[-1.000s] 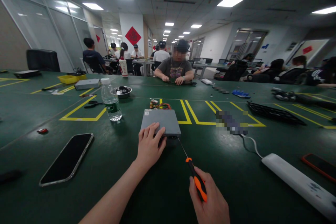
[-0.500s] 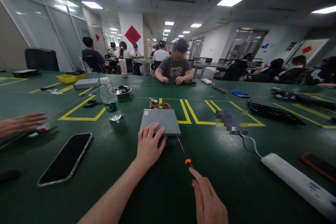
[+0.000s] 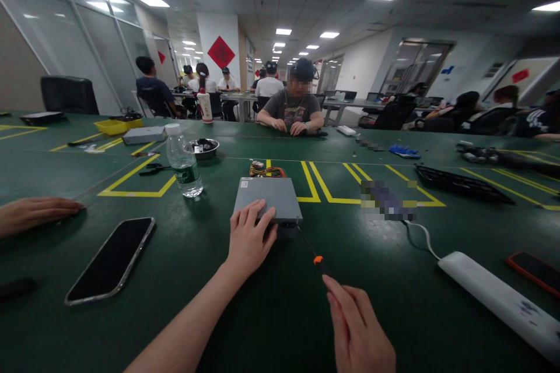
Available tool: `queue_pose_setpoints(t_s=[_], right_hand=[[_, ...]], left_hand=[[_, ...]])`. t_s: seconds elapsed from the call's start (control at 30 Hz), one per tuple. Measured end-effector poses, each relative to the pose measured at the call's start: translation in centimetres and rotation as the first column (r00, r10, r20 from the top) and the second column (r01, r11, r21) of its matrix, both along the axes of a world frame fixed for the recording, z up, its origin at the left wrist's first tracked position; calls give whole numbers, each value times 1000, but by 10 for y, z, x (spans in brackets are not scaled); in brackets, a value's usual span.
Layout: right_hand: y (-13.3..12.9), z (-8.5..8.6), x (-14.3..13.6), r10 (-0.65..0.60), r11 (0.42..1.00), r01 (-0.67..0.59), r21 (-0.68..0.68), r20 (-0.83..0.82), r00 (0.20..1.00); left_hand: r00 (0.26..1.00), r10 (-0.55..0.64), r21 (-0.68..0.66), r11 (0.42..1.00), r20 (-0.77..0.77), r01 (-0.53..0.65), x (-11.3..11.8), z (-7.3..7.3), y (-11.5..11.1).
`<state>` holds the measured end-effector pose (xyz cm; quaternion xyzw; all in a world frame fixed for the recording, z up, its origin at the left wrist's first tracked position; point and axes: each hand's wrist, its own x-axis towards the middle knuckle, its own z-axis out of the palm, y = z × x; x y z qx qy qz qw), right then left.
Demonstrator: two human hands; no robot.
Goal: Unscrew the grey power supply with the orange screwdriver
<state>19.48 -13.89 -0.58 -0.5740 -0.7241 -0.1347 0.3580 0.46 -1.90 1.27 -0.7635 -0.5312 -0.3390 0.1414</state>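
Note:
A grey metal computer power supply (image 3: 271, 192) lies on the green table, its bundle of coloured cables (image 3: 268, 171) behind it. My left hand (image 3: 251, 233) rests on its front left part, fingers spread over the top. In my right hand (image 3: 356, 317) is a screwdriver (image 3: 318, 260) with an orange collar and a dark handle, pinched between thumb and fingers. The thin shaft slants up to the left, and its tip is at the front right corner of the power supply. Whether the tip sits in a screw is too small to see.
A water bottle (image 3: 184, 166) and a phone (image 3: 111, 259) stand and lie to the left. Beyond them is a metal bowl (image 3: 205, 148). Another person's hand (image 3: 41, 213) lies at far left. On the right is a white power strip (image 3: 499, 300). Across the table sits a person (image 3: 291, 108).
My right hand and the screwdriver handle have shifted slightly right, the tip staying near the same corner. My left hand keeps its place. The other person's hand at left has lowered.

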Motion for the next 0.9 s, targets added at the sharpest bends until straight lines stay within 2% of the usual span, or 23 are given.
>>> queue_pose_setpoints(t_s=[0.13,0.33,0.43,0.53,0.63,0.9], right_hand=[[2,1,4,-8,995,5,-103,-26,1000],[-6,-9,-17,-4,999,2,-53,-28,1000],[-7,-9,-11,40,997,-40,-69,-8,999],[-4,-6,-2,3,995,-7,-102,-31,1000],[-3,-4,-1,18,992,-20,-128,-15,1000],[-6,-4,-7,32,999,-33,2,76,997]], left_hand=[[1000,1,4,1000,3,-1,1,0,0],[1000,2,-4,1000,-3,-2,1,-2,1],[1000,4,1,1000,-2,-4,1,-1,1],[1000,2,-1,1000,-3,-2,0,-1,1],[1000,2,-3,1000,-4,-2,0,0,1],[1000,-8,2,1000,4,8,1,1,0]])
